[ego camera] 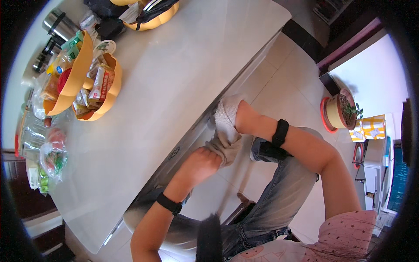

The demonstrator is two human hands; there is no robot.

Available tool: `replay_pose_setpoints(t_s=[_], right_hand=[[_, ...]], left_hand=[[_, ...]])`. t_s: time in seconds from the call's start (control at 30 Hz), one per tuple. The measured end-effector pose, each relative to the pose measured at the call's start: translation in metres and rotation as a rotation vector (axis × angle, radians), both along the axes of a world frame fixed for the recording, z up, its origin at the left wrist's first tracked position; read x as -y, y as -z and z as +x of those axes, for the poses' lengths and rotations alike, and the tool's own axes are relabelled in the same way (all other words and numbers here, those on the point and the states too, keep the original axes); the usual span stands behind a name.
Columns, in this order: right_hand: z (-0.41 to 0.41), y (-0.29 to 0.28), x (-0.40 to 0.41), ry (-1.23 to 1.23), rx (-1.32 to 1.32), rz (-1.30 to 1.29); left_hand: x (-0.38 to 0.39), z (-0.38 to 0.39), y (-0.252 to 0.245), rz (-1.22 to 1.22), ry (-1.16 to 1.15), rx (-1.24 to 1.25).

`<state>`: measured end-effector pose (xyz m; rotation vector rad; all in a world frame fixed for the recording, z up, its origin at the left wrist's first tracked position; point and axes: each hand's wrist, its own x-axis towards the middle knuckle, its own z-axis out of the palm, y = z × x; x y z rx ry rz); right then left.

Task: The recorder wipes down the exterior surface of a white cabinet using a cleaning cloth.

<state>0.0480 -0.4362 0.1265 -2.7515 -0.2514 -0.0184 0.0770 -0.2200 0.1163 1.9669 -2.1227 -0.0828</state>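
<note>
A light grey-beige knitted fabric item [226, 127], possibly a sock, hangs between my hands just off the table's edge, above my lap. My left hand [202, 165] is closed in a fist on its lower end, where the fabric bunches and twists. My right hand [244, 118] goes into the upper part. The folded fabric wraps around it and hides the fingers, so their pose does not show. Both wrists wear black straps.
A pale glossy table [157, 85] runs diagonally at my left. On it are yellow petal-shaped bowls [114, 88] of packaged snacks, a steel flask [59, 24] and bagged produce [54, 154]. A potted plant [340, 111] stands on the tiled floor [281, 85] to the right.
</note>
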Motion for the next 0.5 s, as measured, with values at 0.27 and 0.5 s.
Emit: replay_pose_setpoints(t_s=[0.27,0.5], right_hand=[[-0.004,-0.01,-0.04,-0.466,0.011,0.328],[0.01,-0.009,-0.046,-0.588,-0.384,-0.041]], left_hand=[[-0.002,-0.003,0.004,0.035,-0.005,-0.142],[0.002,-0.003,0.001,-0.047,0.096,-0.116]])
